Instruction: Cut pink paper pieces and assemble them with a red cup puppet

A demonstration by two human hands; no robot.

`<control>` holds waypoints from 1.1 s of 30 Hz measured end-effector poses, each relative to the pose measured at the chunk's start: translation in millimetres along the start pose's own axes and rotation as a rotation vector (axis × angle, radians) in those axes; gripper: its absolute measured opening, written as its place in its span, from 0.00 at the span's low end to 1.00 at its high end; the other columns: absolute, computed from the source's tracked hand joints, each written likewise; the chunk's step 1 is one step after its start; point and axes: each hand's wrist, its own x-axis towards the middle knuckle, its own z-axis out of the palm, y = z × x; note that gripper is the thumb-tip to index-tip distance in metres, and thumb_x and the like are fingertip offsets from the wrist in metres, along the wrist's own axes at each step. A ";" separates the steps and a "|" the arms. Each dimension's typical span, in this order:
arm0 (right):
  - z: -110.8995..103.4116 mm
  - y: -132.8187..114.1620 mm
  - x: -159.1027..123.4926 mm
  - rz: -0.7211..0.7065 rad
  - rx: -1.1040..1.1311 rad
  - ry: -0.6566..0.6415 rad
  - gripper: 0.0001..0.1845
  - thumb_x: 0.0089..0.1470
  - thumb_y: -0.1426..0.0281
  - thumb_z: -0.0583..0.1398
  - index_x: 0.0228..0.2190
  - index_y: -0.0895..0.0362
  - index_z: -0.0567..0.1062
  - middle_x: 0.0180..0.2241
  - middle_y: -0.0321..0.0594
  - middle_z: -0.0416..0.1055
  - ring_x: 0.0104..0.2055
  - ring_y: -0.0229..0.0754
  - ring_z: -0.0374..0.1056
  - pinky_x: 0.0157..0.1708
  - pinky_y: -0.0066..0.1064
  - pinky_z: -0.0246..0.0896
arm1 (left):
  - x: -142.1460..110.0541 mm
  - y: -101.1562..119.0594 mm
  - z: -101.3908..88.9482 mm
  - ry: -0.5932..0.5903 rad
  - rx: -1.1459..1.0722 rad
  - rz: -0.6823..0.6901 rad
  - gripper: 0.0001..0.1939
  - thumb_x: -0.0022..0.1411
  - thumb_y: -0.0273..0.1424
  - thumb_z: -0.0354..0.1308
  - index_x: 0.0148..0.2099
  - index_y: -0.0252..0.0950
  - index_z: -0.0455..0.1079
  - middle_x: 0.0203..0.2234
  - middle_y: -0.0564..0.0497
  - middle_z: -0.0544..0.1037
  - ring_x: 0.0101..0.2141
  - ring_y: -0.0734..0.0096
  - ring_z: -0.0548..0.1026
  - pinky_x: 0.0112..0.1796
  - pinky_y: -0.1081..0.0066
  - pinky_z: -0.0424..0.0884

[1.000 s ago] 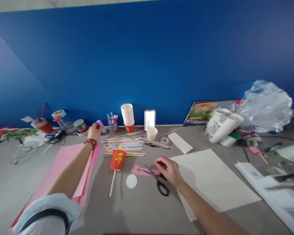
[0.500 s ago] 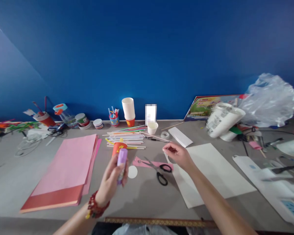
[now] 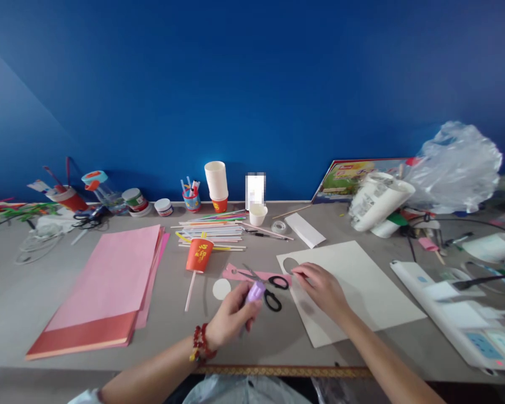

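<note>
My left hand [image 3: 232, 317] is wrapped round a purple-topped glue stick [image 3: 256, 292], held over the desk just in front of the scissors. My right hand [image 3: 323, 286] hovers above the left part of a white paper sheet [image 3: 370, 292], its fingertips pinched together; anything between them is too small to make out. A round hole [image 3: 290, 266] is cut near that sheet's corner. Black-handled scissors [image 3: 272, 301] lie open across a pink paper strip [image 3: 231, 272]. A white paper disc [image 3: 221, 289] lies left of them. Behind it is a red paper cup [image 3: 199, 255] with a straw [image 3: 189, 292] extending from its base.
Pink and red paper sheets [image 3: 105, 280] are stacked at the left. Many straws [image 3: 210, 231] lie behind the red cup. A tape roll [image 3: 279, 226], a small white cup [image 3: 258, 215] and folded white paper [image 3: 305, 230] sit farther back. A power strip [image 3: 437, 314] runs along the right.
My left hand has moved right with the glue stick, away from the red cup, which now shows fully. My right hand has come slightly nearer and right, still pinched.
</note>
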 end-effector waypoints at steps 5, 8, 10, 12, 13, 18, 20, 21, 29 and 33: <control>6.0 -7.9 -1.4 0.022 0.053 -0.034 0.11 0.61 0.67 0.54 0.33 0.52 0.76 0.31 0.41 0.76 0.35 0.46 0.72 0.36 0.34 0.66 | -5.9 1.2 2.2 -0.115 0.297 0.010 0.16 0.64 0.43 0.55 0.45 0.35 0.65 0.25 0.55 0.68 0.19 0.79 0.65 0.20 0.77 0.59; 11.1 -19.7 3.7 -0.081 0.104 -0.050 0.12 0.62 0.67 0.54 0.33 0.52 0.77 0.36 0.42 0.77 0.40 0.46 0.71 0.41 0.36 0.66 | -5.6 0.9 1.8 -0.097 0.437 0.083 0.14 0.63 0.41 0.57 0.44 0.36 0.68 0.25 0.55 0.68 0.22 0.76 0.66 0.23 0.77 0.59; 15.1 -29.2 7.3 -0.172 0.157 -0.113 0.11 0.62 0.67 0.54 0.34 0.51 0.77 0.40 0.42 0.77 0.43 0.46 0.71 0.45 0.36 0.65 | -4.2 -2.9 0.5 -0.113 0.385 0.081 0.15 0.64 0.42 0.55 0.45 0.36 0.67 0.25 0.54 0.69 0.22 0.76 0.67 0.23 0.77 0.60; 18.2 -36.5 10.9 -0.216 0.187 -0.167 0.11 0.63 0.68 0.54 0.35 0.51 0.77 0.41 0.41 0.76 0.44 0.44 0.71 0.45 0.35 0.65 | -1.8 -8.7 -1.1 -0.126 0.265 0.048 0.17 0.67 0.44 0.51 0.45 0.35 0.65 0.25 0.54 0.70 0.19 0.78 0.66 0.21 0.77 0.60; 19.1 -38.3 12.9 -0.215 0.185 -0.169 0.11 0.63 0.68 0.54 0.35 0.52 0.77 0.40 0.40 0.76 0.43 0.44 0.71 0.44 0.35 0.66 | -0.3 -11.4 -2.0 -0.119 0.214 0.039 0.18 0.67 0.46 0.50 0.44 0.35 0.64 0.25 0.54 0.71 0.18 0.80 0.65 0.20 0.78 0.60; 15.0 -24.9 23.7 -0.117 0.046 -0.007 0.12 0.62 0.69 0.54 0.36 0.52 0.79 0.39 0.43 0.76 0.42 0.46 0.71 0.42 0.36 0.66 | 7.8 -15.2 -4.8 0.001 0.054 -0.008 0.22 0.64 0.52 0.50 0.39 0.35 0.61 0.24 0.56 0.68 0.15 0.83 0.63 0.16 0.80 0.57; 12.6 -14.5 25.8 -0.101 0.004 0.028 0.12 0.61 0.70 0.55 0.36 0.52 0.79 0.39 0.43 0.76 0.42 0.47 0.72 0.42 0.37 0.66 | 9.4 -13.1 -4.8 0.020 0.019 -0.026 0.24 0.63 0.53 0.51 0.39 0.35 0.62 0.23 0.57 0.68 0.15 0.83 0.63 0.15 0.80 0.57; 12.0 -9.9 26.0 -0.099 -0.008 0.032 0.12 0.60 0.71 0.55 0.36 0.51 0.79 0.39 0.43 0.77 0.42 0.46 0.72 0.42 0.37 0.67 | 9.6 -12.1 -4.5 0.019 0.016 -0.028 0.24 0.62 0.53 0.51 0.39 0.35 0.62 0.23 0.57 0.68 0.15 0.83 0.63 0.15 0.81 0.57; 20.7 3.5 30.5 -0.085 -0.083 0.044 0.14 0.60 0.72 0.54 0.37 0.52 0.80 0.38 0.42 0.77 0.41 0.47 0.72 0.42 0.36 0.66 | 7.2 -14.3 -1.9 -0.027 0.062 -0.018 0.22 0.63 0.51 0.53 0.41 0.35 0.63 0.23 0.57 0.68 0.15 0.83 0.64 0.16 0.81 0.58; 27.4 8.3 39.5 -0.120 -0.143 0.023 0.17 0.58 0.75 0.53 0.37 0.53 0.81 0.38 0.42 0.77 0.40 0.46 0.71 0.41 0.34 0.66 | 7.1 -18.4 -2.7 -0.030 0.061 -0.013 0.21 0.64 0.50 0.53 0.41 0.35 0.63 0.23 0.57 0.68 0.16 0.83 0.65 0.17 0.81 0.59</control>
